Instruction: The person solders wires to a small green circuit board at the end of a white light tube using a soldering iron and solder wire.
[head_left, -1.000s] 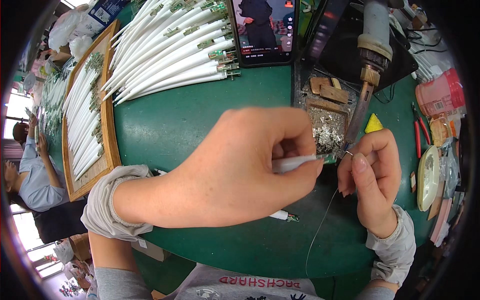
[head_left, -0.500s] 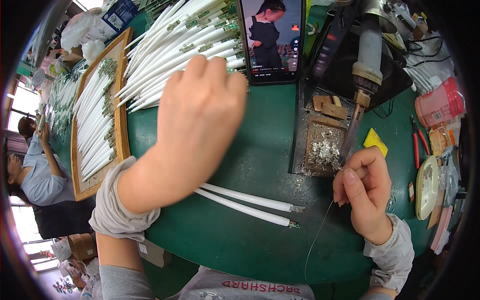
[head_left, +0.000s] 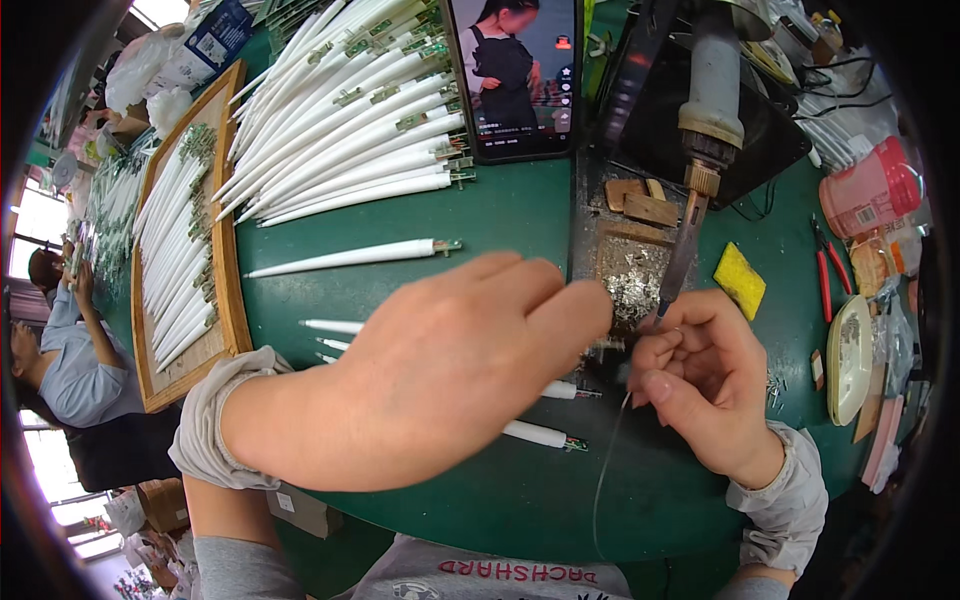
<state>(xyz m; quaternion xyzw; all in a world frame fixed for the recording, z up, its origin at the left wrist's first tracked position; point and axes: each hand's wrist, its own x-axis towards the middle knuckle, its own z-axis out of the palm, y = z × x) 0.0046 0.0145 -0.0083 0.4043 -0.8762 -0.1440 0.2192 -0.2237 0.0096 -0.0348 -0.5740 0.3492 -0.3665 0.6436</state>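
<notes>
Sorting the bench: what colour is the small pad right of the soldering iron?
Yellow pad, clearest in the head view.

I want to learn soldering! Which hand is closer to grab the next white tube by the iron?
Probably the left hand: it hovers right over the loose white tubes on the green table. The right hand is busy pinching thin wire beside the soldering iron.
</notes>
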